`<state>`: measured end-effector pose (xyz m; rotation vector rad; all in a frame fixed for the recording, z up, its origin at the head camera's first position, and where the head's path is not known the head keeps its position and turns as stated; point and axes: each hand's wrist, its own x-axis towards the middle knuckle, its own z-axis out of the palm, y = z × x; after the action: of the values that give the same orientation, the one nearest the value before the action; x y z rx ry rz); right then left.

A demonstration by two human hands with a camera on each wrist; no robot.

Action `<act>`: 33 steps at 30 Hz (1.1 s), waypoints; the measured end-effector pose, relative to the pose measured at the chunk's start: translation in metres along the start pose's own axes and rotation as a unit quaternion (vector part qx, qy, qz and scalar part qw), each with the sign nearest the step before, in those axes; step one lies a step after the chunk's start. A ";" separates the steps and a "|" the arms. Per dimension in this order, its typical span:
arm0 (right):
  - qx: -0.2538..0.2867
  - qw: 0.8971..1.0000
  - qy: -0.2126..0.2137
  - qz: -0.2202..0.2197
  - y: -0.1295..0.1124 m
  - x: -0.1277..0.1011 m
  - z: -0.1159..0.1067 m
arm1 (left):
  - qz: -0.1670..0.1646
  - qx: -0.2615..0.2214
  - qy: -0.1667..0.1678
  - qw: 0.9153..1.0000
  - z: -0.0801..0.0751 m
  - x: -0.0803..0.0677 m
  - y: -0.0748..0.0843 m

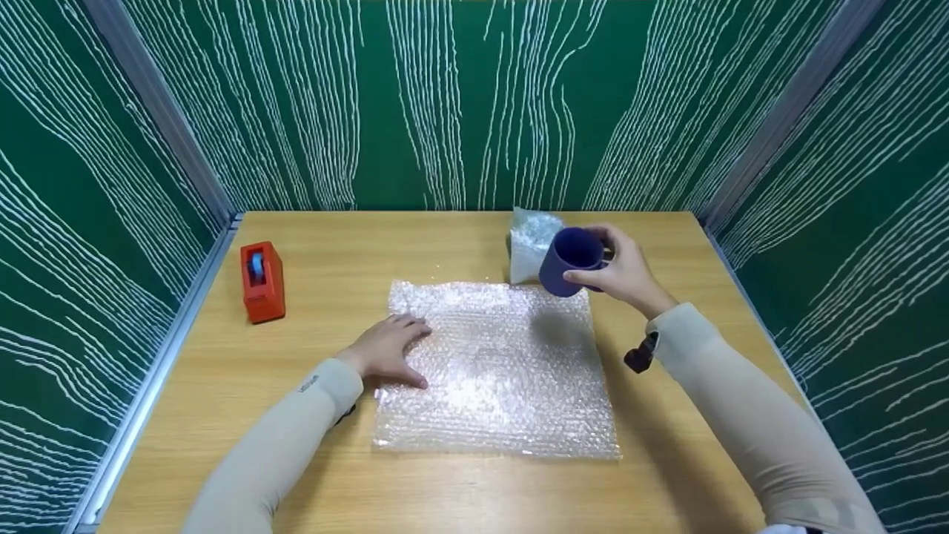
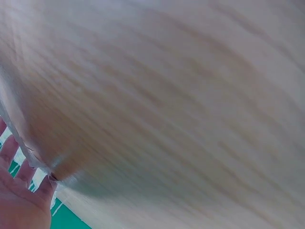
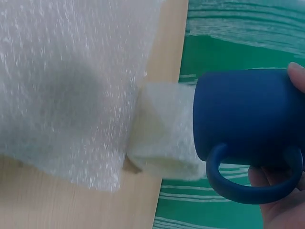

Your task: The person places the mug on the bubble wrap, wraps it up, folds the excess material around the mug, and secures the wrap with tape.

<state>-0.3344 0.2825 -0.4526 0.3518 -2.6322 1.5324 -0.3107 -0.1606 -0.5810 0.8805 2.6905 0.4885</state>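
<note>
Above the far right corner of the bubble wrap sheet [image 1: 495, 367]: blue mug [image 1: 568, 260] held in the air, tilted, mouth toward the camera.
Right hand [image 1: 625, 272] grips the mug, fingers curled round body and handle. Left hand [image 1: 387, 349] lies flat, fingers straight, on the sheet's left edge. Folded bubble wrap wad [image 1: 530, 242] sits just behind the mug; red tape dispenser [image 1: 262, 281] stands far left on the wooden table [image 1: 334, 252].

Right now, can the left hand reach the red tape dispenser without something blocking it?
Probably yes. The left hand rests flat on the bubble wrap sheet, and only bare table lies between it and the red tape dispenser to its left.
</note>
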 end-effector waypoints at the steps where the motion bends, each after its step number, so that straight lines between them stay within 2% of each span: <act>1: 0.004 1.000 -0.005 -0.003 0.000 -0.001 0.003 | -0.001 0.000 -0.001 1.000 0.000 0.000 0.000; 7: 0.019 0.999 -0.037 -0.006 -0.003 -0.008 0.018 | -0.007 0.000 -0.008 1.000 0.000 0.000 0.001; 11: 0.010 0.999 -0.053 -0.008 -0.001 -0.012 0.029 | -0.008 0.003 -0.012 1.000 0.000 0.000 0.000; 20: 0.024 0.996 -0.076 -0.040 0.007 -0.023 0.056 | -0.017 -0.001 -0.020 1.000 0.002 0.000 -0.002; 33: 0.029 0.992 -0.100 -0.067 0.013 -0.036 0.088 | -0.009 0.002 -0.010 1.000 0.002 -0.001 -0.002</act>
<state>-0.2978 0.2182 -0.5146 0.7079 -2.6470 1.6106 -0.3108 -0.1623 -0.5832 0.8577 2.6801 0.4690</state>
